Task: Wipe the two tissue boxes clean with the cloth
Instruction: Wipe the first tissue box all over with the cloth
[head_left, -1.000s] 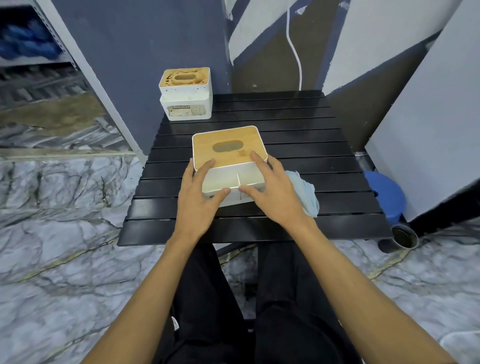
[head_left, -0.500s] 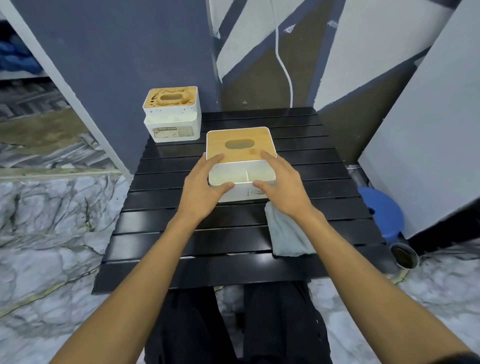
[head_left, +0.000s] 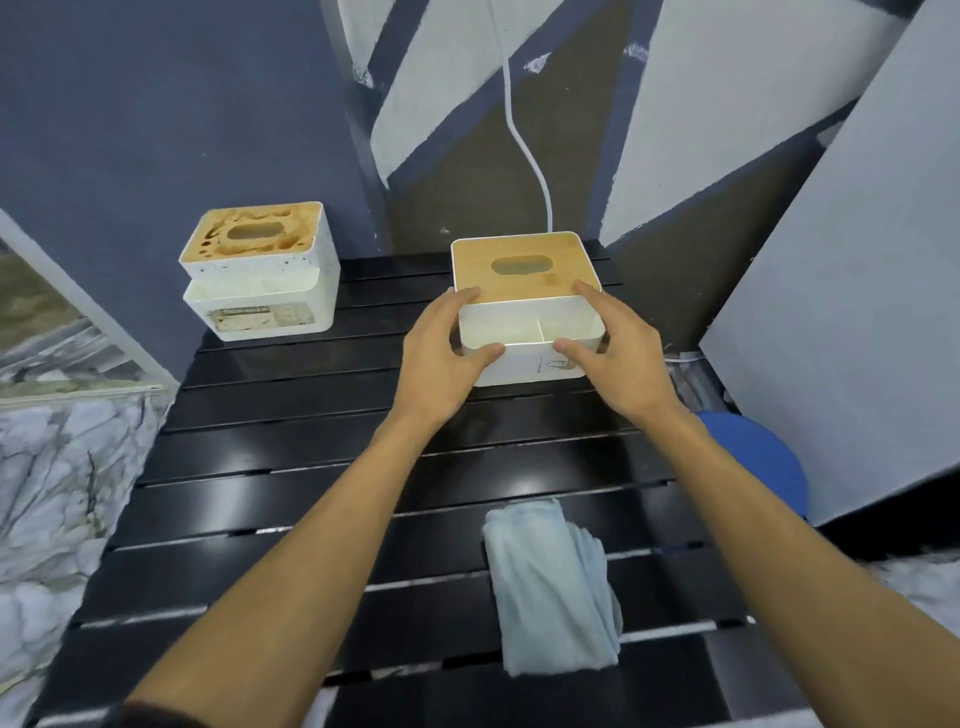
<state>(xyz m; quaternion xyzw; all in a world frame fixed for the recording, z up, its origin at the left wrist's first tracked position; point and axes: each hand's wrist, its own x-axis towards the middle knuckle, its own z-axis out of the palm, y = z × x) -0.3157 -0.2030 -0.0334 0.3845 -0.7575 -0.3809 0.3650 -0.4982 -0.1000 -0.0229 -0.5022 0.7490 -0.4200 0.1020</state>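
1. My left hand (head_left: 441, 358) and right hand (head_left: 621, 358) grip the clean tissue box (head_left: 524, 280), fingers curled round its sides, thumbs on its front.
2. The stained tissue box (head_left: 260, 275) stands well left of my fingers.
3. The cloth (head_left: 550, 587) lies behind my wrists, untouched.

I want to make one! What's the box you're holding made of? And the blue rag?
The held white rectangular tissue box looks like smooth matte plastic: even colour, rounded corners. Its tan lid seems bamboo or wood, with faint grain. The pale blue folded cloth looks soft, perhaps microfibre, from its limp folds.
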